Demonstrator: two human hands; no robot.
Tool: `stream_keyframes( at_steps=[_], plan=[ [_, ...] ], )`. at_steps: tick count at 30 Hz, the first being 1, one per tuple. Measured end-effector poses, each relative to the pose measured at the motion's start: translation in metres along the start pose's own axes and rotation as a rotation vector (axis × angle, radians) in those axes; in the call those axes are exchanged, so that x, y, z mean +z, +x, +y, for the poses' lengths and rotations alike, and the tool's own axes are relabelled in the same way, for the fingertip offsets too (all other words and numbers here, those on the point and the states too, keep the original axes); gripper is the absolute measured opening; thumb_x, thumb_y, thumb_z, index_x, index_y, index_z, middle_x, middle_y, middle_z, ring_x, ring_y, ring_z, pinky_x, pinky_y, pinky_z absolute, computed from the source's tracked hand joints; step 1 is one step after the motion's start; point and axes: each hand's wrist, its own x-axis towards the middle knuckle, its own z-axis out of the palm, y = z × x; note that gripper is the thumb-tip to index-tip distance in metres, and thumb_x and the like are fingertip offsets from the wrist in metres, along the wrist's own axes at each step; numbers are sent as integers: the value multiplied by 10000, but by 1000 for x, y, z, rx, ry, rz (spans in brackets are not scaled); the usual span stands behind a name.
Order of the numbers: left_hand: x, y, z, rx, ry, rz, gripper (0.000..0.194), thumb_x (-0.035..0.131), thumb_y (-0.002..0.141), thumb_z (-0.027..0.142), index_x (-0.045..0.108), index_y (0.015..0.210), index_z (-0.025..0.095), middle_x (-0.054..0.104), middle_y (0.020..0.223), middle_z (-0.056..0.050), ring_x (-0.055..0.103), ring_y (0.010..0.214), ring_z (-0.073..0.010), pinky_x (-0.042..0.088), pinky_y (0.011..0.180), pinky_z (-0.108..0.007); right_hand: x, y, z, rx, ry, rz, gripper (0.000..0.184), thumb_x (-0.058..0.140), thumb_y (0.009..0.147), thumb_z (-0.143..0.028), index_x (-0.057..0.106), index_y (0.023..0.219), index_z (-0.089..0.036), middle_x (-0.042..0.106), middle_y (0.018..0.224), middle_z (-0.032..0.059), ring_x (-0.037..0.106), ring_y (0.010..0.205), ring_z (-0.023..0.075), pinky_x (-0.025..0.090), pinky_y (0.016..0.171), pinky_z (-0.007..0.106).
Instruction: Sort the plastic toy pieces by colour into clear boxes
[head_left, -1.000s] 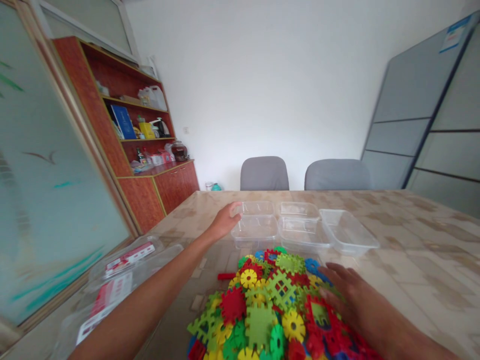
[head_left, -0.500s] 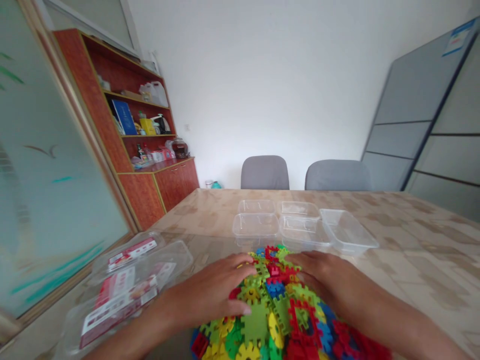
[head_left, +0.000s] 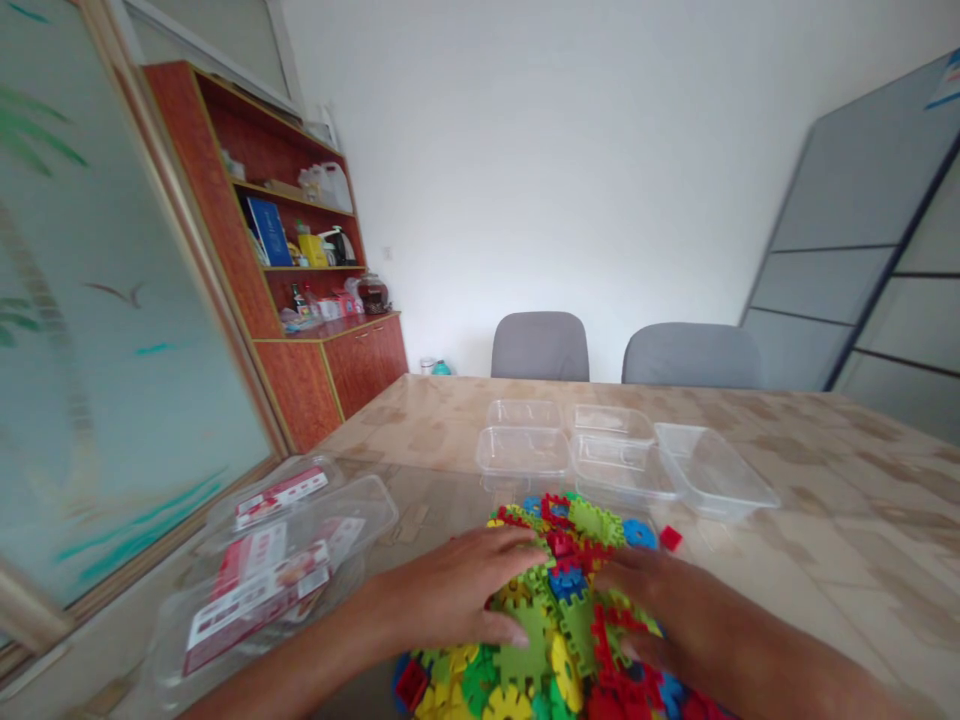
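A heap of plastic building pieces (head_left: 525,640) in green, yellow, red and blue lies on the table right in front of me. Many are flat squares with toothed edges, others notched discs. My left hand (head_left: 480,580) rests over the heap's left side, fingers apart and thumb stretched out. On the right side, my right hand (head_left: 660,600) lies against the pieces, its fingers spread and slightly blurred. Neither hand grips a piece. A blue notched disc (head_left: 639,533) and a small red piece (head_left: 670,538) sit beyond my right hand at the heap's edge.
Several clear plastic containers (head_left: 523,450) stand behind the heap, one larger container (head_left: 716,475) at their right. Clear lids with red printed labels (head_left: 259,600) lie at the left. Grey chairs (head_left: 540,347) stand beyond the table (head_left: 840,480).
My right hand has moved nearer and down the heap's right side, uncovering the blue disc and red piece. My left hand stays over the left side. The view has turned slightly left.
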Motion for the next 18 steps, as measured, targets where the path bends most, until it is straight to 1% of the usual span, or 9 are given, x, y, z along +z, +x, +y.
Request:
stream_keyframes(
  at_steps=[2,4,7,8,10,11,13,15,18],
  plan=[
    [-1,0,1,8,14,7,652,710,803,354,439,1393,300,453,1432,-71,436,1289,-294,339,1067,-378,9,1,0,-20,21,-16,324,617,799,-192,624,1118,-248,693,1122,69,669,988,247,574,823,353],
    [-2,1,1,5,22,33,610,707,808,305,468,1370,306,500,1391,-64,476,1252,-285,363,1043,-360,11,3,-2,-18,45,-29,267,586,802,-148,624,1049,-241,696,1067,53,669,941,221,564,808,335],
    [-2,3,-4,-17,22,102,553,661,843,276,472,1361,307,511,1373,-52,476,1248,-264,359,1044,-347,0,8,-9,7,74,-22,150,532,857,-178,640,942,-238,716,910,33,677,806,192,555,716,294],
    [-1,3,-6,-20,19,120,544,646,854,285,463,1367,299,497,1383,-52,462,1259,-256,346,1055,-340,-6,10,-11,18,77,-19,145,511,880,-205,649,909,-240,720,854,31,679,760,189,551,672,280],
    [2,5,-13,-24,12,136,539,618,875,318,441,1382,277,474,1399,-62,437,1277,-246,322,1073,-332,-17,14,-11,36,71,-26,205,469,915,-252,668,865,-247,720,770,35,679,684,189,536,599,261],
    [5,5,-16,-26,11,136,541,608,881,331,432,1388,270,473,1398,-68,434,1279,-246,319,1074,-334,-20,15,-8,46,59,-30,238,448,927,-263,677,863,-249,722,758,42,681,675,194,533,590,261],
    [8,6,-20,-35,18,134,553,602,880,330,418,1398,273,491,1376,-80,445,1265,-253,330,1064,-346,-22,17,0,71,25,-36,266,430,933,-271,690,878,-255,730,774,57,689,692,209,537,607,273],
    [8,5,-22,-40,27,136,564,610,870,316,414,1399,288,518,1341,-81,471,1236,-259,351,1042,-359,-19,18,9,120,-11,-32,243,458,913,-270,699,900,-249,735,811,74,695,735,227,544,646,294],
    [-2,2,-15,-34,35,135,564,618,863,302,420,1391,295,542,1295,-76,495,1197,-257,375,1013,-368,-14,19,11,213,-21,-53,212,511,873,-260,704,945,-213,729,898,107,689,837,255,542,741,336]
  ],
)
